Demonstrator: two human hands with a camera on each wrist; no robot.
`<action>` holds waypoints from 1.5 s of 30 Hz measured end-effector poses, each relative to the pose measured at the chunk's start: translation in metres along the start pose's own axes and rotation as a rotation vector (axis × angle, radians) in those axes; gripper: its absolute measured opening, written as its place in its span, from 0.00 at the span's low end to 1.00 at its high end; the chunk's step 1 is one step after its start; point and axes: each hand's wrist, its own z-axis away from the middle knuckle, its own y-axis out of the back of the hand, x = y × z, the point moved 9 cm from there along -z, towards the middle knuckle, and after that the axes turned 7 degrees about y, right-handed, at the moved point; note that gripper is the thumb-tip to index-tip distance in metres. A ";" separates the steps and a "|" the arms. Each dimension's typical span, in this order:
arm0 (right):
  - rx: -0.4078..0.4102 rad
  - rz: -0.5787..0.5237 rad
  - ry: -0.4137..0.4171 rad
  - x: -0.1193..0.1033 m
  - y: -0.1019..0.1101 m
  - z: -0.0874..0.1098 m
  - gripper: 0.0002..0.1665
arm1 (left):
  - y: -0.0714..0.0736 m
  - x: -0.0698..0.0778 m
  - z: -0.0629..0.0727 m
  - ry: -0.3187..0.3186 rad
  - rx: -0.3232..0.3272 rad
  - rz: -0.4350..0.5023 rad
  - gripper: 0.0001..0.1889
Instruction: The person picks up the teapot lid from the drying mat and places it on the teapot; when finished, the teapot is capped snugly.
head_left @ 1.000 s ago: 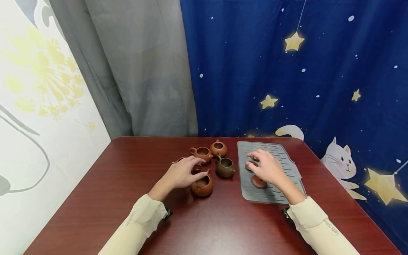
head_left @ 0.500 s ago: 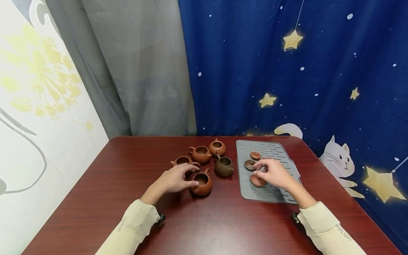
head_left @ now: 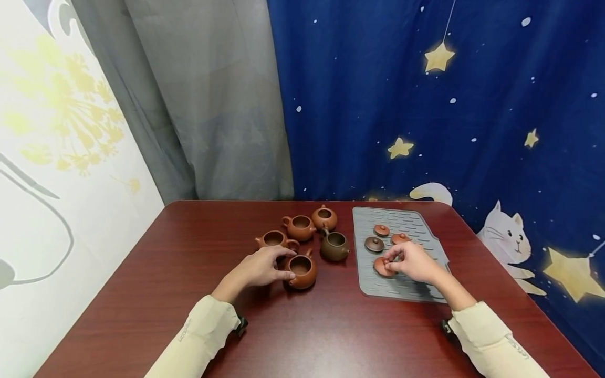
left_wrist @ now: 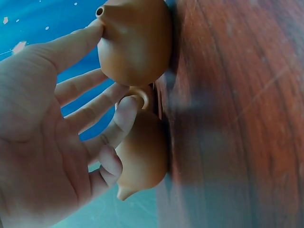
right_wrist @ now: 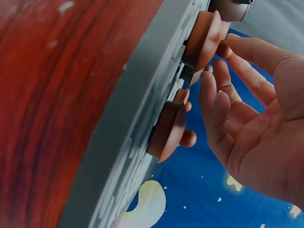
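Note:
My left hand (head_left: 262, 266) holds the nearest lidless reddish-brown clay teapot (head_left: 303, 275); in the left wrist view its thumb touches the teapot (left_wrist: 137, 42) beside the spout, and fingers reach behind the body. Another brown teapot (left_wrist: 142, 152) stands just beyond those fingers. On the grey ridged mat (head_left: 371, 286), my right hand (head_left: 416, 262) pinches the knob of the nearest reddish-brown teapot lid (head_left: 382, 266). The right wrist view shows that lid (right_wrist: 202, 40) tilted edge-on, thumb at its knob; whether it is lifted I cannot tell.
Behind the held teapot stand more open teapots: a brown one (head_left: 272, 238), two others farther back, and a dark one (head_left: 334, 248). A dark lid (head_left: 374, 244), a small orange lid (head_left: 381, 230) and another orange lid (head_left: 399, 238) lie on the mat. Curtains hang behind the table.
My right hand has drawn back toward the front of the mat and come onto the nearest lid's knob, uncovering the other lids. My left hand has lowered onto the nearest teapot.

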 end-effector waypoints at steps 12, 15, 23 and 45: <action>0.021 0.014 -0.016 0.005 -0.001 -0.001 0.05 | -0.003 0.005 -0.004 -0.029 -0.030 0.036 0.27; 0.030 0.009 -0.009 0.004 -0.002 -0.001 0.05 | -0.004 0.004 -0.005 -0.031 -0.038 0.058 0.27; 0.051 0.014 -0.013 0.003 -0.002 -0.001 0.05 | -0.005 0.001 -0.009 0.020 -0.012 0.048 0.24; 0.190 0.018 -0.008 -0.027 -0.003 -0.007 0.05 | -0.003 0.002 -0.012 0.115 -0.009 -0.063 0.25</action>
